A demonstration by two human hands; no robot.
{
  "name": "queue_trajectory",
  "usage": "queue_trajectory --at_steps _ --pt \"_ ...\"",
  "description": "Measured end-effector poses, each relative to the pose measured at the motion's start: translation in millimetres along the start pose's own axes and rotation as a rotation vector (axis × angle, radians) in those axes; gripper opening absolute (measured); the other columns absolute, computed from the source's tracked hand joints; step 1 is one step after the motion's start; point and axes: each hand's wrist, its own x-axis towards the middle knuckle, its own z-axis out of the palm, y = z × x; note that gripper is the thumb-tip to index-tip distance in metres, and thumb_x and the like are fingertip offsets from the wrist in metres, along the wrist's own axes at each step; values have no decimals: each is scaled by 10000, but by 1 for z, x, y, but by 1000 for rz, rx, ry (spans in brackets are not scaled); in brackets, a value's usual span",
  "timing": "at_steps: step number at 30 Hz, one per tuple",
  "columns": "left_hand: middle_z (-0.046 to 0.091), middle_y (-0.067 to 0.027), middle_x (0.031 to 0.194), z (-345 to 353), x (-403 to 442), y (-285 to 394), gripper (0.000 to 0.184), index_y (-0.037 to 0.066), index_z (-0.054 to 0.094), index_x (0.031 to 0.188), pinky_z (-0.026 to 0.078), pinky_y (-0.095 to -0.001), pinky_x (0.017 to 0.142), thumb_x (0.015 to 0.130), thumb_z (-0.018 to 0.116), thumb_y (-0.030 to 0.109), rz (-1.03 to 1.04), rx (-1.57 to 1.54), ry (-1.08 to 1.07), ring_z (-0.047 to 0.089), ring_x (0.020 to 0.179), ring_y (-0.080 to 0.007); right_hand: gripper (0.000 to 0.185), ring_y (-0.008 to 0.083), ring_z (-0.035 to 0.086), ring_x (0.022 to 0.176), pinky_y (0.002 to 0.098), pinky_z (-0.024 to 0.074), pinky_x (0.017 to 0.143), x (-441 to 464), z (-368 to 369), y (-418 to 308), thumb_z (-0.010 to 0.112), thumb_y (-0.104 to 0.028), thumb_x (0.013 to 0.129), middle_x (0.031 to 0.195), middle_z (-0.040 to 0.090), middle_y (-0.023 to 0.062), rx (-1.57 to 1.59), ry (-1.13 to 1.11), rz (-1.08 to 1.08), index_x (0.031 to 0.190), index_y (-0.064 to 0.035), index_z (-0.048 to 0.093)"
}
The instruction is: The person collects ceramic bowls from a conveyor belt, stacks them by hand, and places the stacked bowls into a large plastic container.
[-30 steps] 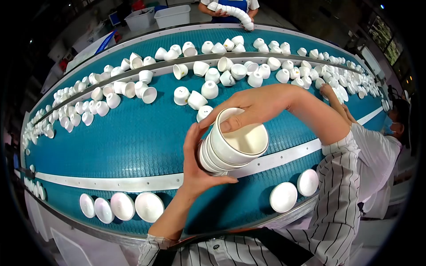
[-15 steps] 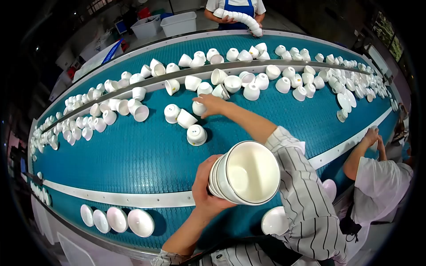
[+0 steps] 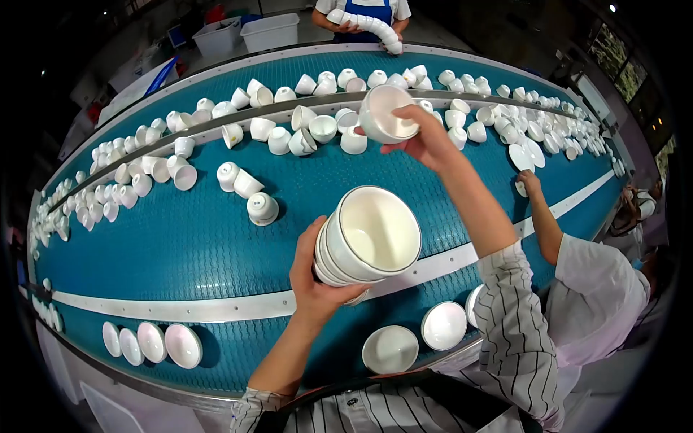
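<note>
My left hand (image 3: 317, 270) is closed around a stack of white cups (image 3: 379, 231) with a dark line at the rim, tilted so the top cup's inside faces me. Up and to the right, my right hand (image 3: 426, 137) grips a single white cup (image 3: 386, 115) by its rim, thumb inside. This cup is apart from the stack, held above the teal belt (image 3: 188, 245). Left of the stack, an upside-down cup (image 3: 262, 208) and two more cups (image 3: 238, 178) lie on the belt.
Many white cups (image 3: 323, 128) line the metal divider (image 3: 216, 127). Bowls (image 3: 183, 346) stand on the near strip at left, others (image 3: 390, 349) at right. A co-worker's hand (image 3: 530, 184) reaches onto the belt from the right. Across, a person in a blue apron (image 3: 364, 29) holds stacked cups.
My right hand has lifted a cup from the belt and brought it up and right. The stack in my left hand has shifted left. The co-worker's arm now reaches over the belt.
</note>
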Motion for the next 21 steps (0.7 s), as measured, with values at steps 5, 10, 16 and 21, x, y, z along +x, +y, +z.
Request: queue_trajectory --at_steps 5,10,16,21 --pt "506 -144 1253 30 5 1 937 7 412 1316 431 -372 954 533 886 209 -17 -16 -7 538 1113 -265 730 347 519 1172 439 476 926 -58 3 -65 549 -505 816 1282 497 233 -323 -355 -84 1302 28 437" --pt "476 -143 1302 60 13 6 995 16 382 1344 393 -388 996 522 894 245 14 79 -83 494 1180 -271 537 282 521 1185 406 423 988 -62 -14 -53 583 -395 840 1307 512 160 -636 -639 258 1266 -70 545" --pt "331 -167 1433 34 -2 -25 1300 51 194 1446 300 -427 1069 417 923 368 -230 99 -170 333 1327 -304 467 244 570 1110 350 480 922 -67 -68 -50 621 -311 837 1265 550 135 -429 -654 202 1209 -31 584" --pt "395 -146 1389 77 -76 -77 1137 46 252 1420 350 -402 1039 506 910 202 -722 -117 -411 396 1280 -257 484 269 502 1191 380 418 991 -70 -124 -19 611 -285 854 1274 530 158 -44 -711 255 1249 -14 535"
